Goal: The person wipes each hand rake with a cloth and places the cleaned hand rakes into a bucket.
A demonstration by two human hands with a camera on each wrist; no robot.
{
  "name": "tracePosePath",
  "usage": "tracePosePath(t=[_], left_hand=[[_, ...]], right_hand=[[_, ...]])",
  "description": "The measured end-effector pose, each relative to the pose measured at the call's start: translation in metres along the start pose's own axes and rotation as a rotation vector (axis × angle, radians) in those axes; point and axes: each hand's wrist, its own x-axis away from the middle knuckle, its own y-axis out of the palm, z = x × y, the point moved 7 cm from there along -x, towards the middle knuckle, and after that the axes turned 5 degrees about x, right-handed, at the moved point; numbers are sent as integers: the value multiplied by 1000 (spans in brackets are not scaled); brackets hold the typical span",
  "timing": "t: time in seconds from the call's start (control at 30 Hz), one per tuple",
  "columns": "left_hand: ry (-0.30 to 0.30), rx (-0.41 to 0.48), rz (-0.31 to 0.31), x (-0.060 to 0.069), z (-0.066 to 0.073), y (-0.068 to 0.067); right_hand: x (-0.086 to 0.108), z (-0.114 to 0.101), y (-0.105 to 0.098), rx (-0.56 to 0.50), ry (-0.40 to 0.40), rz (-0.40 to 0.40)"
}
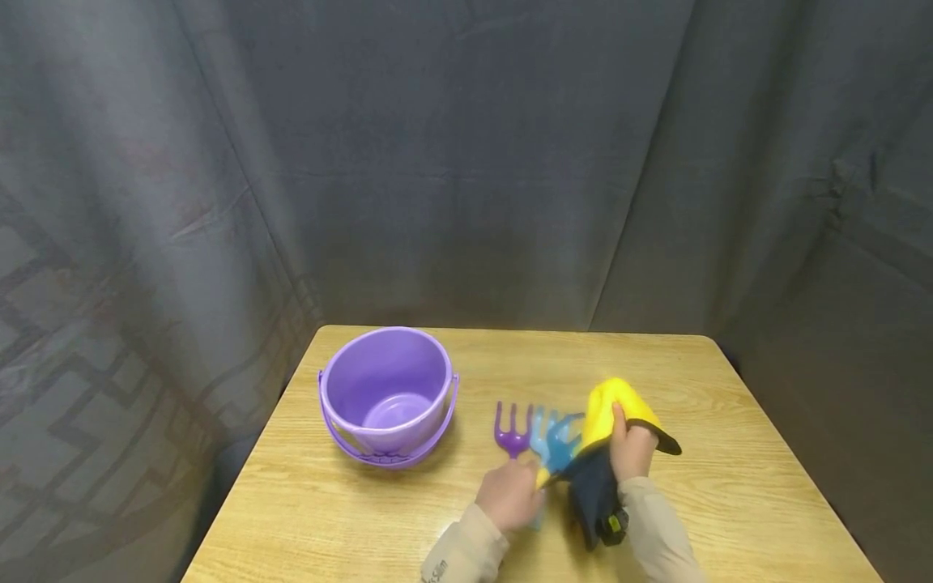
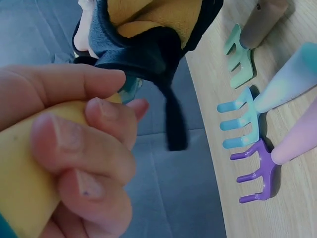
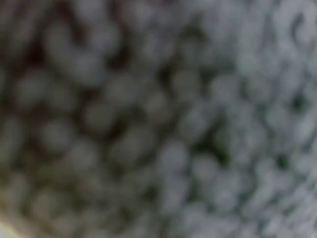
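In the head view my left hand (image 1: 508,494) grips the yellow handle (image 1: 543,477) of a tool with a blue head (image 1: 561,445). The left wrist view shows the fingers curled round that yellow handle (image 2: 29,163). My right hand (image 1: 632,452) holds a yellow and black cloth bag (image 1: 601,411), thumb on its yellow side, other fingers mostly hidden. The bag overlaps the tool's head, and its dark part hangs below. A dark strap (image 2: 174,119) dangles from the bag. Blurred grey fabric (image 3: 158,119) fills the right wrist view.
A purple bucket (image 1: 389,437) stands on the wooden table (image 1: 277,502), left of the hands. A purple fork (image 1: 513,440) and a light blue fork (image 1: 538,427) lie beside the held tool. The left wrist view also shows a green fork (image 2: 242,62) with a brown handle.
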Motion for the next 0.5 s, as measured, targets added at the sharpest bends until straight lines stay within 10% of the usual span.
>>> tracePosePath(t=[0.5], left_hand=[[-163,166,-14,2,-23,-2]], right_hand=[[-19,19,-38,-65,174,187]])
